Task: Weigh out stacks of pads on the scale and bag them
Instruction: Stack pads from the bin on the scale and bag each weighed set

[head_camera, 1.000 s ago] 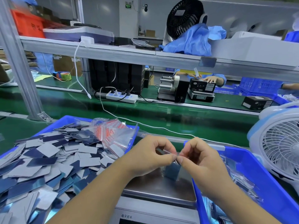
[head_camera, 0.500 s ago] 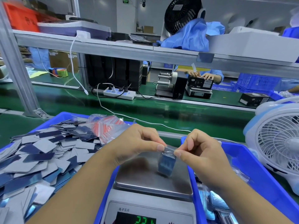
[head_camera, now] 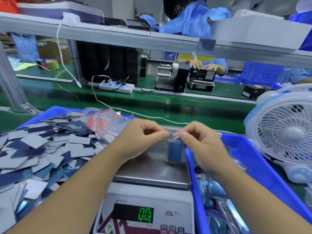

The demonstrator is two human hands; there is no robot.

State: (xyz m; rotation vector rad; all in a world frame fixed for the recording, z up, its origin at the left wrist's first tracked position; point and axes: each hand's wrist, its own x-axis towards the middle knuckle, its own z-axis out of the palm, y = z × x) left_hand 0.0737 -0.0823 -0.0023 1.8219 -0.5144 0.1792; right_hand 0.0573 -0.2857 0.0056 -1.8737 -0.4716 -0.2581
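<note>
Green matting is covering the long workbench [head_camera: 152, 105], which is running across the room under a grey metal shelf [head_camera: 118, 39]; a second person's hands are working at a small machine on the far side. Two blue bins are sitting on the near edge of the bench. The left bin [head_camera: 50, 110] is holding a heap of loose pads [head_camera: 42, 149], grey and dark blue, lying flat at every angle, with a bundle of empty clear bags [head_camera: 103, 120] resting on the heap's far side. The right bin [head_camera: 253, 157] is holding filled bags. A white and blue fan [head_camera: 287, 132] is standing just beside the right bin.

Between the bins a scale [head_camera: 152, 183] is sitting with its steel pan bare, and its green display is showing 0.0.

Above the pan, both hands are holding up a small clear bag [head_camera: 174, 142] with a stack of blue pads [head_camera: 175, 152] inside. The stack is hanging with its long axis upright, its broad face turned toward the camera, directly below the fingertips. The left hand [head_camera: 141, 139] is pinching the bag's top edge at the left between thumb and forefinger, and the right hand [head_camera: 200, 142] is pinching the same edge at the right. Both grips are narrow, with the other fingers curled in.
</note>
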